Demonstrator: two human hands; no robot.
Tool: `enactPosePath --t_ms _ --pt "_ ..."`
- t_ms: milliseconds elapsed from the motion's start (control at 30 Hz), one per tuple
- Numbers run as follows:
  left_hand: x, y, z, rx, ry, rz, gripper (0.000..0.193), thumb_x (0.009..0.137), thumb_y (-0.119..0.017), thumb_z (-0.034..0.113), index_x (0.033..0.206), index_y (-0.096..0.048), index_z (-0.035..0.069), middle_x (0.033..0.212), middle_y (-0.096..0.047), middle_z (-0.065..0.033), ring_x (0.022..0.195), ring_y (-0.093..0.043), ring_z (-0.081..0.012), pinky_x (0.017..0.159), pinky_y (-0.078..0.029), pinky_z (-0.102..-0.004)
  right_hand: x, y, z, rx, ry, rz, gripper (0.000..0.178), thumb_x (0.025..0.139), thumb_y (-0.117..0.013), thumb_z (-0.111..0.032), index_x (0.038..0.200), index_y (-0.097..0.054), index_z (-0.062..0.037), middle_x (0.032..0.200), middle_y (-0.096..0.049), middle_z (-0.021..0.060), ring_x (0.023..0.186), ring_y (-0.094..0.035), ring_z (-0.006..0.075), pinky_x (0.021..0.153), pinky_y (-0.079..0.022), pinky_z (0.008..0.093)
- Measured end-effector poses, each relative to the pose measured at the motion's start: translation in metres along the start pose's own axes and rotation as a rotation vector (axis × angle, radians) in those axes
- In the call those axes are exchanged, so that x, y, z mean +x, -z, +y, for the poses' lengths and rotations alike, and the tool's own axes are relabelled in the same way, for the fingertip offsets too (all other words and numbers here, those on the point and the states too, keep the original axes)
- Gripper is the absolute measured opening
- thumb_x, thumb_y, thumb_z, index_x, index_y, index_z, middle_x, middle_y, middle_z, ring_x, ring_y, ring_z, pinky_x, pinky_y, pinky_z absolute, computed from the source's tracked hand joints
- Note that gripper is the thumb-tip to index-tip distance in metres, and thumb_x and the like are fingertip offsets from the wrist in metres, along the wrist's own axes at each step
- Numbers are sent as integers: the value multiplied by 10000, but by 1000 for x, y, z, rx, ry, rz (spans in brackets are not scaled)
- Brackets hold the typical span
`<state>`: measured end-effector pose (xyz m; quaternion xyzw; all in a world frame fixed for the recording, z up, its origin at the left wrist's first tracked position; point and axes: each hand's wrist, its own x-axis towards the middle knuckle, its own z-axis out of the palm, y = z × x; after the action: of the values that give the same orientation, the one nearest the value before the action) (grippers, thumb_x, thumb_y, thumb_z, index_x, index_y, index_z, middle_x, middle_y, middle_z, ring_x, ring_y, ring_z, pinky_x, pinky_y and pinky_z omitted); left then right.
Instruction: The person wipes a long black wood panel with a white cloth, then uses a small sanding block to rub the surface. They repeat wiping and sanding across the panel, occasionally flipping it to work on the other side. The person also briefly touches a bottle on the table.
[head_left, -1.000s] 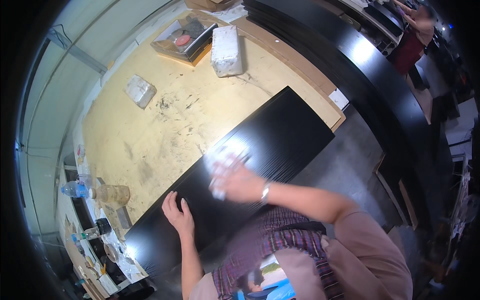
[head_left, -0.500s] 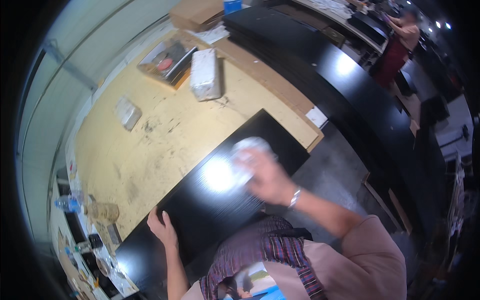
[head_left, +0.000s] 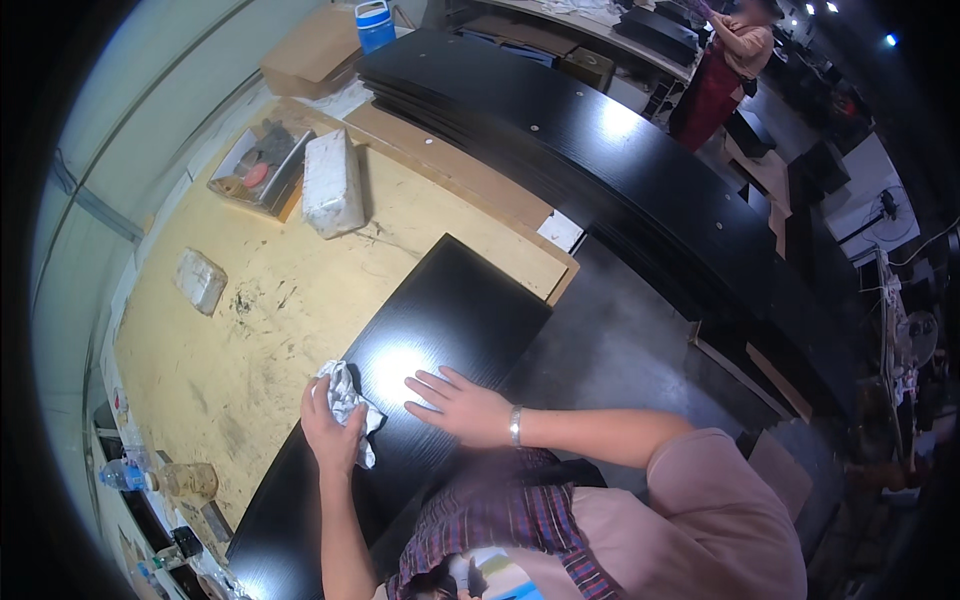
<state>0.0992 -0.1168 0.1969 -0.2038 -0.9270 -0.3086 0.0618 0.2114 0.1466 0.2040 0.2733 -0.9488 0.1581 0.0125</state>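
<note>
A long black board (head_left: 470,300) with a wood-grain sheen lies across the near side of the worktable. At its far long edge, my left hand (head_left: 333,428) is closed on a crumpled white cloth (head_left: 345,392), which rests on the board. My right hand (head_left: 462,406) is spread on the board's surface to the right of the cloth, with its fingers apart and nothing in it. A bright glare spot lies between the two hands.
On the yellow worktable (head_left: 250,350) stand a white wrapped block (head_left: 333,185), a smaller block (head_left: 200,281) and an open box (head_left: 262,168). Black boards (head_left: 560,130) are stacked to the right. Bottles (head_left: 188,480) stand at the left edge. Another person (head_left: 715,80) stands far right.
The cloth has passed from my right hand to my left. My right hand has moved left and down and now lies bare on the board. The whole view has shifted.
</note>
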Motion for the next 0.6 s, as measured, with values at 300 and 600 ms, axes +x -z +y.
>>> enactPosePath --t_ms 300,600 --pt "-21 0 8 7 -20 24 668 707 -846 219 1313 -603 77 1372 -547 -192 1220 -540 -397 1040 -434 -486 -19 -21 -24 -96 -36 142 545 839 -627 -138 1375 -559 -68 1525 -460 219 1430 -429 378 1170 -350 540" --pt "-97 65 -92 199 145 294 572 814 -748 186 1343 -575 58 1420 -547 -204 1288 -520 -415 1105 -376 -503 -21 -12 -32 -163 -20 -13 639 852 -619 -147 1472 -488 -62 1559 -420 233 1447 -392 424 1171 -328 583"
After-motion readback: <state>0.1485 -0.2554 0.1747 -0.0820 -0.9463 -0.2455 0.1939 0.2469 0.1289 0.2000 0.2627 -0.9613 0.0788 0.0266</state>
